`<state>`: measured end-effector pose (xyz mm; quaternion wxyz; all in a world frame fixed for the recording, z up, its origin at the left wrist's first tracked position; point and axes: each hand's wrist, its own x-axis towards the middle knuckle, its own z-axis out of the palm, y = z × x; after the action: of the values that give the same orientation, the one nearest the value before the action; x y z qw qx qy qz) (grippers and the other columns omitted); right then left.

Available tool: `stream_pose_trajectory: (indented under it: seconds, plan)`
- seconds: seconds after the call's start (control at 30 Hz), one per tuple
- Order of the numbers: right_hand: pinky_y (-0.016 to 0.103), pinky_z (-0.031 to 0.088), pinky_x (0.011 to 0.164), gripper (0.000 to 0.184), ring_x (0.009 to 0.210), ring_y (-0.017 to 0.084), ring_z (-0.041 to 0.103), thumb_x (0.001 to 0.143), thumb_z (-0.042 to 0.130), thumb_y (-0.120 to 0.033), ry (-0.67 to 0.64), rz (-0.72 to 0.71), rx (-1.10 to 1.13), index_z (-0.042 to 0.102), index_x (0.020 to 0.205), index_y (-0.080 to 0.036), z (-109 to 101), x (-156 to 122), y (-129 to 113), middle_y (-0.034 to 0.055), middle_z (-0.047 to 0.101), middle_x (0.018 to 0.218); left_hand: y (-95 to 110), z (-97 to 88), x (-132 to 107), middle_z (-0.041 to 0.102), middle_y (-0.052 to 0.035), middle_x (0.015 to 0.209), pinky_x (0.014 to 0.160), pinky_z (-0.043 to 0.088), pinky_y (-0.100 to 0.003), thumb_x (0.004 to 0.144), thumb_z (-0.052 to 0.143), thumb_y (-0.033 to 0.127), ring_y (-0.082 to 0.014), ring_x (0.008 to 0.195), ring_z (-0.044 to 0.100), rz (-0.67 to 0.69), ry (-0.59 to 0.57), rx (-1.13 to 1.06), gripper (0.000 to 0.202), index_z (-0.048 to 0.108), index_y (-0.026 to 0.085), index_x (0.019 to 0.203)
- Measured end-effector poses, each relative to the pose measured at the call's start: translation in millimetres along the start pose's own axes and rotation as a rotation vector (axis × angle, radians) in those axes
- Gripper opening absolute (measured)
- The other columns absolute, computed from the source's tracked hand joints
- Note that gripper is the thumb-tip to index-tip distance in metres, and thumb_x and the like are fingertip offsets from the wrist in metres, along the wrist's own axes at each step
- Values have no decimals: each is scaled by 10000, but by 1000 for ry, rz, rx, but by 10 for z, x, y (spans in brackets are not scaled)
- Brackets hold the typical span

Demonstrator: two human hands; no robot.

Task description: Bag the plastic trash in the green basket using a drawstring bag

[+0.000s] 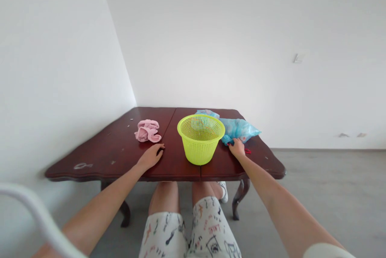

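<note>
Near the front edge of the dark reddish-brown wooden table [99,161], the left hand's fingers [159,152] lie close together, slightly curved against the tabletop and holding nothing. That left hand [150,157] sits just below a crumpled pink cloth [147,131], with a lime-green plastic mesh basket [200,139] standing upright to its right. The right hand's fingertips [231,142] touch the lower edge of a crumpled light-blue plastic bag [238,130], though whether they grip it cannot be told. The right hand [237,148] sits just beside a small red object [247,151] and the basket. Below the table, the person's knees and white patterned shorts [189,230] show.
</note>
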<state>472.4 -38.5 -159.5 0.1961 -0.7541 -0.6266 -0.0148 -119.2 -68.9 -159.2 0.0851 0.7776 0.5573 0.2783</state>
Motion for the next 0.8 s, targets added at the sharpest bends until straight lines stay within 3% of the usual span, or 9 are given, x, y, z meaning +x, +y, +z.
stream_pose_trajectory:
  seconds: [0.17,0.43,0.63,0.8]
  plan:
    - [569,595,1228,333,1343,311,744,1163,798,-489,29,-36,-60,788,1308,-189,6,-165,-67,107,790,1391,14,-3,4,806,-198,1590,1400,526,-575,1076,514,450,-374,1513,756,-8,-4,-9,480,777,175,1367]
    - [544,598,1195,304,1282,296,746,1156,800,-482,40,-60,-22,787,1237,-188,-31,-220,-86,98,791,1338,-19,4,7,808,-178,1601,1417,501,-557,1061,546,481,-373,1531,748,-26,0,-37,474,787,201,1358]
    - [486,597,1123,316,1173,267,730,1109,841,-499,74,-64,176,775,1115,-190,-98,-262,-121,86,780,1252,38,-9,-19,804,-186,1596,1410,499,-572,1054,555,489,-387,1520,747,-32,1,-73,472,786,197,1345]
    - [427,619,993,364,1019,226,714,1118,816,-554,251,46,468,738,1072,-202,-249,-355,-126,47,754,1127,130,-98,-17,831,-189,1556,1386,517,-605,1001,600,494,-420,1488,766,-78,36,-139,416,805,216,1232]
